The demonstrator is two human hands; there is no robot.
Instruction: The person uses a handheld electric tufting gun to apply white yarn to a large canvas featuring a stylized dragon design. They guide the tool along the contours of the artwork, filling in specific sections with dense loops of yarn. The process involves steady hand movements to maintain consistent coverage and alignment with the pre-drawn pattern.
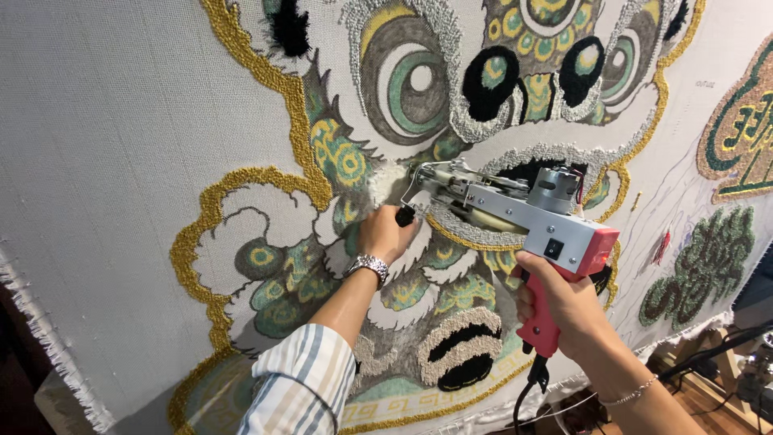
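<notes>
A tufting gun (515,211) with a grey metal body and a red pistol grip points its needle at a stretched white cloth (105,145). My right hand (564,310) is closed around the red grip low on the right. My left hand (386,234), with a silver wristwatch, grips the black front handle and rests against the cloth. The needle tip touches a white tufted patch beside a lion-face design (491,72) in gold, green, grey and black yarn.
More green and gold tufted shapes (700,266) lie on the cloth to the right. A black power cord (523,399) hangs below the red grip. The cloth's frayed edge (48,338) runs down the lower left. Wooden floor and stands show at bottom right.
</notes>
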